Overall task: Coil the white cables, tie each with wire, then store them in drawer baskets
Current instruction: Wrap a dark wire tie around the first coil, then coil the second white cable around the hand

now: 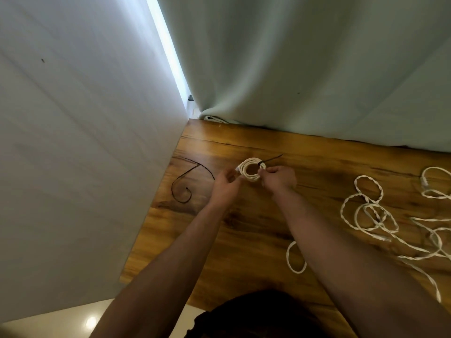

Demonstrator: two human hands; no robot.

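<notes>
Centrally, white coil (251, 170) held between left hand (225, 185), right hand (279, 178)

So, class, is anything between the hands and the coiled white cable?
Nothing visible: the left hand and right hand both hold the coiled cable. The drawer baskets are out of view.

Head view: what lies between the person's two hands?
The coiled white cable, gripped by left hand and right hand, black wire around its right side; head view shows it.
</notes>
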